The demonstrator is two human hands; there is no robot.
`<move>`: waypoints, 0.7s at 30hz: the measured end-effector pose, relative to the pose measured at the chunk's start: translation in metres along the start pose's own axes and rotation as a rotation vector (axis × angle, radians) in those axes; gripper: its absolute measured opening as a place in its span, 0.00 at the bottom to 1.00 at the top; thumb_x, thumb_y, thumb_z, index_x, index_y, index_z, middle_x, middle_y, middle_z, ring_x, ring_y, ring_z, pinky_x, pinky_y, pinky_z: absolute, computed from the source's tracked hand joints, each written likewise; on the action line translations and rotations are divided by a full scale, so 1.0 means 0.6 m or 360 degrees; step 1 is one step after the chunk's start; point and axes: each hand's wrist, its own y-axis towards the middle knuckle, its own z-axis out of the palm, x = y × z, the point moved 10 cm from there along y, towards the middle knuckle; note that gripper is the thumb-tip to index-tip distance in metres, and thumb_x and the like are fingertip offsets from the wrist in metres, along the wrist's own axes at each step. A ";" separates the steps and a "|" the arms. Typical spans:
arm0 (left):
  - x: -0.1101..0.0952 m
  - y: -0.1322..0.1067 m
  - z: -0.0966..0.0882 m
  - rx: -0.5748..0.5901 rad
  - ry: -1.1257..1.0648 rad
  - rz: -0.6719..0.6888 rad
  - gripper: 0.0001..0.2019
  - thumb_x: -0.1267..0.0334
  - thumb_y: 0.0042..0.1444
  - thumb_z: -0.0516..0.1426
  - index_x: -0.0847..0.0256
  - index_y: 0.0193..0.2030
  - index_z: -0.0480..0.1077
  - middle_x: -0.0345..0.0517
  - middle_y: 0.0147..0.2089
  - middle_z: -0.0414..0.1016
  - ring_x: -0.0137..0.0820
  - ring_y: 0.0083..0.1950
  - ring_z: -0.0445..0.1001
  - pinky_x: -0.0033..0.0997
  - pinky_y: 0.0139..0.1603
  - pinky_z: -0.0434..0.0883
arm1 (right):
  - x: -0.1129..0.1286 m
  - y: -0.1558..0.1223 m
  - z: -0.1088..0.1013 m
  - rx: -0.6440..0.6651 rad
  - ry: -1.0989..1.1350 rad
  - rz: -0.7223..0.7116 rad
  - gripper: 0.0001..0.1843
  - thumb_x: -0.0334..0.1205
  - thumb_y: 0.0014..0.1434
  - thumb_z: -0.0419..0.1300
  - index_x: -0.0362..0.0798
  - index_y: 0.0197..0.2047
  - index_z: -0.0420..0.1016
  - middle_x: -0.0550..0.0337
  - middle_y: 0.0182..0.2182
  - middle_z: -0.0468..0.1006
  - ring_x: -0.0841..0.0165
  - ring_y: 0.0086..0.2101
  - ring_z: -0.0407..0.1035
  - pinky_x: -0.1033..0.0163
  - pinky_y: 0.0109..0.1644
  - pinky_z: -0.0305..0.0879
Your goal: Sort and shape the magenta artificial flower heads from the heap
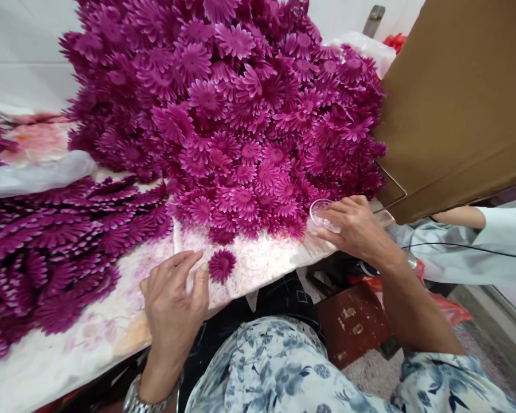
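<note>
My left hand (174,292) is just above the cloth-covered table edge, fingers bent and apart, with nothing visible between them. A single magenta artificial flower head (222,265) lies flat on the cloth, just right of the thumb and forefinger. Further right, my right hand (355,228) has its fingers at a small clear plastic cup (315,206). Thumb and fingers close around the cup's near side, and part of the cup is hidden by them. A large heap of magenta flower heads (249,126) rises directly behind both hands.
Stacked magenta petal layers (69,241) spread across the left of the table cloth (98,338). A brown cardboard box (460,109) stands at the right. Below it are another person's forearm (462,217) and a reddish-brown stool (355,321). White plastic (38,172) lies at left.
</note>
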 end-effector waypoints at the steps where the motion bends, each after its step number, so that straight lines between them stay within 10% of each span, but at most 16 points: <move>1: 0.002 -0.001 -0.005 -0.0019 -0.0147 -0.0075 0.09 0.63 0.55 0.56 0.54 0.43 0.73 0.48 0.44 0.74 0.42 0.46 0.71 0.44 0.51 0.62 | -0.003 -0.004 -0.020 -0.0123 0.0043 0.0016 0.15 0.50 0.59 0.56 0.48 0.35 0.76 0.59 0.32 0.79 0.67 0.34 0.67 0.58 0.44 0.52; 5: 0.000 -0.005 0.007 -0.0036 -0.1079 -0.0518 0.09 0.61 0.56 0.56 0.55 0.41 0.75 0.44 0.43 0.74 0.37 0.47 0.70 0.37 0.53 0.64 | 0.031 -0.008 -0.080 -0.0505 0.0332 0.0024 0.09 0.41 0.60 0.56 0.47 0.33 0.75 0.57 0.30 0.79 0.68 0.33 0.69 0.58 0.44 0.58; 11: -0.057 -0.018 0.123 0.0485 -0.2693 -0.1380 0.29 0.43 0.59 0.42 0.63 0.46 0.72 0.54 0.45 0.77 0.41 0.48 0.75 0.46 0.55 0.67 | 0.258 0.024 -0.038 -0.0452 0.1078 -0.0496 0.15 0.41 0.61 0.54 0.42 0.47 0.72 0.50 0.42 0.78 0.63 0.44 0.69 0.54 0.48 0.63; 15: -0.007 -0.010 0.104 0.0205 -0.2888 -0.1497 0.28 0.44 0.59 0.41 0.62 0.45 0.71 0.52 0.45 0.77 0.41 0.50 0.75 0.47 0.58 0.64 | 0.336 0.016 -0.006 -0.0499 0.1081 -0.0565 0.19 0.42 0.61 0.53 0.40 0.51 0.69 0.46 0.48 0.75 0.57 0.51 0.65 0.48 0.55 0.60; 21: 0.030 -0.015 0.072 0.0001 -0.2827 -0.1325 0.28 0.44 0.60 0.41 0.62 0.51 0.69 0.54 0.53 0.73 0.43 0.61 0.66 0.48 0.63 0.58 | 0.338 0.056 0.005 -0.0468 0.1417 -0.0471 0.15 0.40 0.64 0.49 0.50 0.51 0.68 0.53 0.44 0.76 0.64 0.46 0.69 0.53 0.50 0.65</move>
